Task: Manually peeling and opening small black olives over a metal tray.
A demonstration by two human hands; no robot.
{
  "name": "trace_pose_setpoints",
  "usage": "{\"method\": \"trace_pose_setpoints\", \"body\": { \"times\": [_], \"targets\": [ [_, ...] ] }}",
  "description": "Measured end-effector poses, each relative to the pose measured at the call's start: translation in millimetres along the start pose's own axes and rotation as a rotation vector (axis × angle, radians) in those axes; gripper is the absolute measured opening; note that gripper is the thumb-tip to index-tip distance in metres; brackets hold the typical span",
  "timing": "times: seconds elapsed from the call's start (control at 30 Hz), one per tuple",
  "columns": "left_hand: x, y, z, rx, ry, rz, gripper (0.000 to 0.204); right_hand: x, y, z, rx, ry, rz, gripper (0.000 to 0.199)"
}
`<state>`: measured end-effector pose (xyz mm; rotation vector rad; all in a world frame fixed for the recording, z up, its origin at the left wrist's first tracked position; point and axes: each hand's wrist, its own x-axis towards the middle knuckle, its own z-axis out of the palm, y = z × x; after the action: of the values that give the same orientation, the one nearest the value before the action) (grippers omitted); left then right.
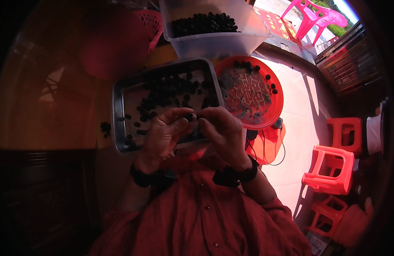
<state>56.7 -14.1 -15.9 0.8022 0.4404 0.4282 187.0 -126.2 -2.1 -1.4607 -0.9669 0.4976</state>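
Observation:
My left hand [160, 134] pinches a small dark round piece [189, 117] between thumb and fingers, above the near side of a metal tray [115, 115]. Close beside it, my right hand [224, 134] has its thumb and fingertips pressed together on a tiny dark bit, too small to make out. Many similar dark pieces [156, 91] lie loose in the tray. Right of it, a red round tray [278, 100] carries several dark pieces along its far edge and scattered fine debris. The exact kind of the pieces cannot be told in this light.
Beyond the metal tray stands a translucent plastic bin [222, 45] with a heap of dark pieces [205, 24]. A pink basket [152, 25] is at far left. Red stools [331, 170] stand on the floor at right; a pink chair [312, 19] is farther off.

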Motion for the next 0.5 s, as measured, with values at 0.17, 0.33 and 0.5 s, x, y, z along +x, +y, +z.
{"method": "trace_pose_setpoints", "body": {
  "times": [0.17, 0.33, 0.5],
  "targets": [
    [0.1, 0.3, -3.4, -0.030, -0.015, -0.031, 0.024, 4.1, -3.9, -1.7, -0.062, -0.029, -0.024, 0.016],
    [-0.2, -0.2, -3.1, -0.023, 0.002, -0.033, 0.025, 5.2, -4.3, -0.3, -0.109, -0.058, -0.053, 0.017],
    [0.7, -2.7, -5.6, 0.048, 0.009, -0.004, 0.024, 6.1, -3.7, 1.8, -0.103, -0.067, -0.061, 0.017]
  ]
}}
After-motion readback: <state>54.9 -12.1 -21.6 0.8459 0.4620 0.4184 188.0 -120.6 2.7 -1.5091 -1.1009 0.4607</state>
